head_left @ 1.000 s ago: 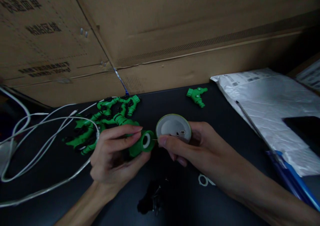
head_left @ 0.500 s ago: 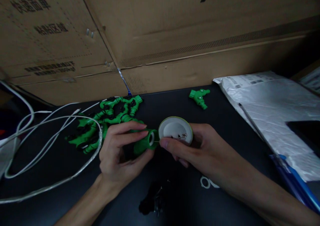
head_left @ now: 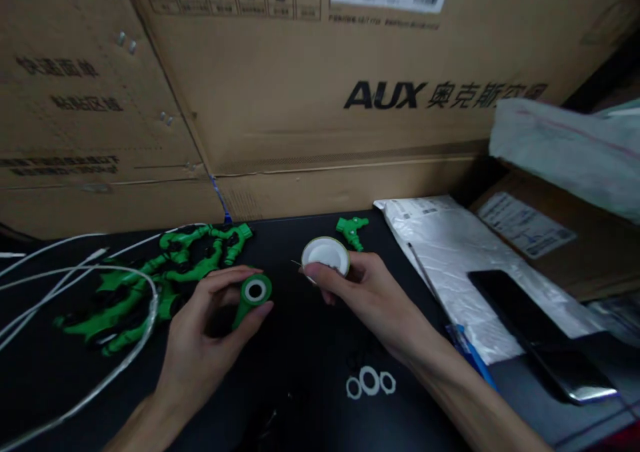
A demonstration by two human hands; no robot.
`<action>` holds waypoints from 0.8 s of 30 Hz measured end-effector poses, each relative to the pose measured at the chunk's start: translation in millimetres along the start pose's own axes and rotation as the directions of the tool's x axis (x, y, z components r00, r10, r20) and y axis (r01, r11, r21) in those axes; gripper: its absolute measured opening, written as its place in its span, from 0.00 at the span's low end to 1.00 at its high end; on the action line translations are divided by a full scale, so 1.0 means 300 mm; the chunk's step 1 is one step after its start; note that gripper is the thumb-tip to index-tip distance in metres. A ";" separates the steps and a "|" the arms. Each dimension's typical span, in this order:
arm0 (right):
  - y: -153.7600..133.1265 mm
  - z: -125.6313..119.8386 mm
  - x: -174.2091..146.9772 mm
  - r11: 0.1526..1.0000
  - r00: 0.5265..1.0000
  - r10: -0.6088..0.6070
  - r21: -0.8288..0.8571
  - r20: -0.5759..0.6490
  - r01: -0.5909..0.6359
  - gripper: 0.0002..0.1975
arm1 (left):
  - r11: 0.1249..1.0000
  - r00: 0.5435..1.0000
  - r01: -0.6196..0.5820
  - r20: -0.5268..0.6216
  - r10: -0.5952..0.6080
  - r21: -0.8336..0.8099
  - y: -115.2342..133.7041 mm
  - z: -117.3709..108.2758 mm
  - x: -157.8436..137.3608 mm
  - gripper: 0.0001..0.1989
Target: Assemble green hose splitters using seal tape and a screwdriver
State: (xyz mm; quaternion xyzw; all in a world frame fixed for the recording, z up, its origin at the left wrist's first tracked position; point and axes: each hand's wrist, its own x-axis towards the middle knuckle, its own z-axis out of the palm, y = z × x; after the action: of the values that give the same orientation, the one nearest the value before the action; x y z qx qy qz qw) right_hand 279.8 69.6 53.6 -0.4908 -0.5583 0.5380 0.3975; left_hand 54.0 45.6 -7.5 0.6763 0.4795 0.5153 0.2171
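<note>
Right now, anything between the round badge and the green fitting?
Nothing visible. Only a gap over the black tabletop parts the round badge in the right hand from the green fitting in the left hand.

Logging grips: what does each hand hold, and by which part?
The left hand holds a green fitting around its open round end; the right hand, a round disc by its lower edge.

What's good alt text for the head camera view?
The left hand holds a green fitting, its opening facing the camera; the right hand holds a round disc with a thin pin. More green fittings and three white rings lie nearby.
</note>
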 end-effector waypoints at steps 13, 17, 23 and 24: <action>0.138 -0.323 -0.060 0.862 0.940 0.122 -0.435 -0.318 -0.259 0.19 | 0.790 0.851 0.509 0.339 -0.402 -0.342 0.053 0.027 0.031 0.24; 0.193 -0.323 -0.083 0.764 0.897 0.168 -0.521 -0.410 -0.381 0.19 | 0.736 0.804 0.580 0.393 -0.447 -0.349 0.041 0.032 0.039 0.30; 0.144 -0.379 -0.206 0.549 0.862 -0.057 -0.737 -0.503 -0.394 0.16 | 0.758 0.776 0.597 0.428 -0.462 -0.264 -0.002 0.030 0.042 0.36; 0.148 -0.392 -0.244 0.506 0.854 -0.075 -0.758 -0.514 -0.412 0.15 | 0.765 0.779 0.590 0.432 -0.456 -0.257 -0.015 0.031 0.041 0.36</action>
State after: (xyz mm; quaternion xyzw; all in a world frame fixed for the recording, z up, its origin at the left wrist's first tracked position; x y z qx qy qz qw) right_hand 414.2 20.1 28.1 -0.7924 -0.5764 0.0931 0.1768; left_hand 60.6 60.3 -8.5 0.5365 0.4969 0.3887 0.5606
